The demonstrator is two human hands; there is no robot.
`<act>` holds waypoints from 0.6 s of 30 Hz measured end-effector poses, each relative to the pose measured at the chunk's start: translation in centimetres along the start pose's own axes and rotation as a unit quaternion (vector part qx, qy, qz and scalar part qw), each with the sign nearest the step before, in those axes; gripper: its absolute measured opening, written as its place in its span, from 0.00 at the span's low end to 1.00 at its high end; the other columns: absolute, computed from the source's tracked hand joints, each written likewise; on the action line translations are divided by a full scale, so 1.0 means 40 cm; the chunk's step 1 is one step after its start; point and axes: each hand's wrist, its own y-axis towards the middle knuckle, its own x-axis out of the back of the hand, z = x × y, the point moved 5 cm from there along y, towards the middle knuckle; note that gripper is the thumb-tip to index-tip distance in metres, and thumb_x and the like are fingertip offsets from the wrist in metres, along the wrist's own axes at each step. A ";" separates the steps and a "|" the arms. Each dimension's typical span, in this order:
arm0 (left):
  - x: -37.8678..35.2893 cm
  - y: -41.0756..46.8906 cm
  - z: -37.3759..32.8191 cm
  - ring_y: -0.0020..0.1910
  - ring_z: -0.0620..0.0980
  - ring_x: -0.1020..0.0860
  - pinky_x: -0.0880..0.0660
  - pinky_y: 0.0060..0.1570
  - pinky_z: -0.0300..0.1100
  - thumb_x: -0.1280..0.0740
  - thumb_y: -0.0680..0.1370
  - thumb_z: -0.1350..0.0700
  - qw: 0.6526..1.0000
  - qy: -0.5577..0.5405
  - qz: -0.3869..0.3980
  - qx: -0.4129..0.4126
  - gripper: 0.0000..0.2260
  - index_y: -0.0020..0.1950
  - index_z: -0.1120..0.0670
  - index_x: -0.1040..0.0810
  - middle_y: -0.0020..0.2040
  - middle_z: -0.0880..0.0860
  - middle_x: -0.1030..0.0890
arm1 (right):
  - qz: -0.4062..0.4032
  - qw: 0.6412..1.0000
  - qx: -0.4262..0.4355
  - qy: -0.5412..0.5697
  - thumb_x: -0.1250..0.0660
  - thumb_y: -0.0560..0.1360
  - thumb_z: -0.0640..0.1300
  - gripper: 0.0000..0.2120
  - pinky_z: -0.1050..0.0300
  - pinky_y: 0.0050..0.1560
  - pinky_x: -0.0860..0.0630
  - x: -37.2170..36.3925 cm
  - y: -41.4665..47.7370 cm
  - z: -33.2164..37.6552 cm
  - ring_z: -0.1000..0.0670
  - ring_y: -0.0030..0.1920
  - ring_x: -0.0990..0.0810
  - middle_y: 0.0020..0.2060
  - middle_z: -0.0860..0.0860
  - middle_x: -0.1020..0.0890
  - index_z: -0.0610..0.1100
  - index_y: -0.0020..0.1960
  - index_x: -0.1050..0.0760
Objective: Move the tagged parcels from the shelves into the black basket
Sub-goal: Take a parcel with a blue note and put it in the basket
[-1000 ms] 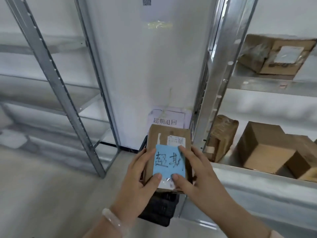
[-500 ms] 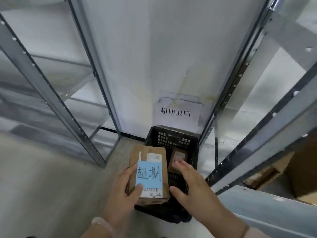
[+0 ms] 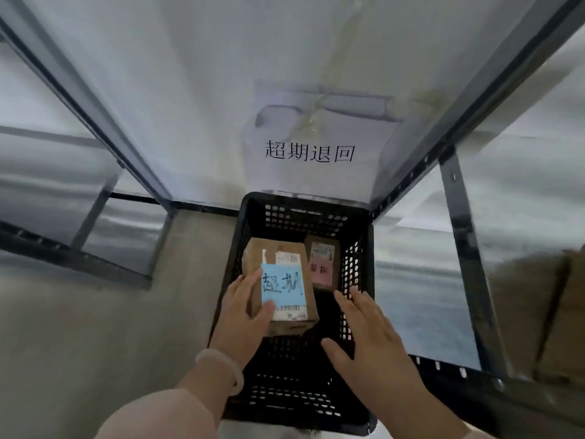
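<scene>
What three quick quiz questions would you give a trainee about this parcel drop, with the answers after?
1. True or false: the right hand grips the blue-tagged parcel.
2. Multiple choice: what colour is the tag on the other parcel lying in the black basket? A pink, B green, C yellow.
3. Fill in: the ___ hand holds the blue-tagged parcel.

Key
1. False: the right hand is open and off the parcel.
2. A.
3. Left: the left hand has its thumb on the blue tag.
</scene>
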 end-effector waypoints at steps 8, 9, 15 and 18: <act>-0.148 0.325 0.161 0.66 0.49 0.32 0.27 0.58 0.37 0.34 0.79 0.55 0.999 0.020 0.014 0.027 0.24 0.71 0.38 0.34 0.73 0.45 0.41 | -0.014 0.992 -0.107 0.073 0.42 0.77 0.62 0.32 0.56 0.73 0.52 -0.162 0.229 -0.095 0.59 0.75 0.58 0.76 0.62 0.55 0.63 0.76 0.54; -0.163 0.361 0.179 0.66 0.50 0.31 0.27 0.58 0.37 0.34 0.78 0.55 0.999 0.033 0.007 0.029 0.24 0.71 0.38 0.34 0.73 0.46 0.41 | -0.016 0.990 -0.115 0.083 0.42 0.76 0.62 0.32 0.56 0.74 0.51 -0.179 0.255 -0.103 0.59 0.75 0.57 0.76 0.63 0.54 0.63 0.75 0.54; -0.244 0.535 0.283 0.67 0.51 0.31 0.26 0.63 0.45 0.32 0.76 0.55 0.998 0.058 -0.017 0.036 0.25 0.71 0.39 0.32 0.74 0.48 0.41 | -0.011 0.984 -0.128 0.123 0.43 0.77 0.62 0.32 0.57 0.72 0.49 -0.268 0.367 -0.149 0.62 0.74 0.58 0.75 0.66 0.56 0.64 0.76 0.55; -0.265 0.581 0.327 0.68 0.52 0.32 0.28 0.63 0.44 0.33 0.75 0.57 0.997 0.042 -0.028 0.049 0.26 0.70 0.38 0.32 0.73 0.50 0.39 | -0.008 0.983 -0.125 0.134 0.44 0.77 0.62 0.32 0.59 0.72 0.51 -0.298 0.386 -0.167 0.65 0.72 0.59 0.74 0.68 0.57 0.65 0.75 0.56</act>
